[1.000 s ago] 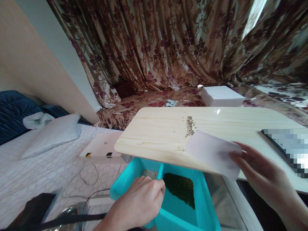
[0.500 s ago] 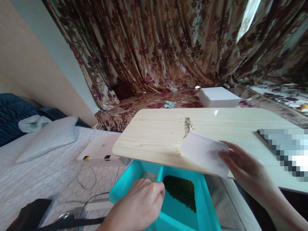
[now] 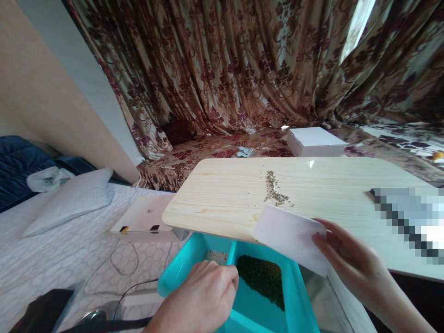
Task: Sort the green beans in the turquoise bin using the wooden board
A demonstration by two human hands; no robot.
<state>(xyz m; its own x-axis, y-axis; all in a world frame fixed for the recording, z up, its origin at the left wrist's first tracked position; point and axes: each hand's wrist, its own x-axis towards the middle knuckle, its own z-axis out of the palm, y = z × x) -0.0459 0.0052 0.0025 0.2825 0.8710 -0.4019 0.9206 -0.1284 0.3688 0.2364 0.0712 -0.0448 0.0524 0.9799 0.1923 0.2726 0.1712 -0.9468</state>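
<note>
My right hand (image 3: 347,249) pinches a white card (image 3: 291,236) by its right end. The card tilts over the front edge of the light wooden table (image 3: 208,199), its far edge just short of a scattered trail of small greenish-brown grains (image 3: 274,192). Below that edge is a turquoise divided tray (image 3: 187,259). One of its compartments holds a dark green heap of grains (image 3: 262,277), and the left one has pale grains (image 3: 215,257). My left hand (image 3: 208,291) is closed at the tray's divider; whatever its fingers grip is hidden beneath them.
A pixelated device (image 3: 409,217) lies on the table's right side. Behind the table stands a white box (image 3: 315,141) on a patterned ledge. To the left, a bed bears a pillow (image 3: 72,199), a flat white box (image 3: 145,215) and a cable (image 3: 125,259).
My right hand has drawn the card toward me and down, off the grains and past the table edge. More of the grain trail now shows. My left hand stays in nearly the same place.
</note>
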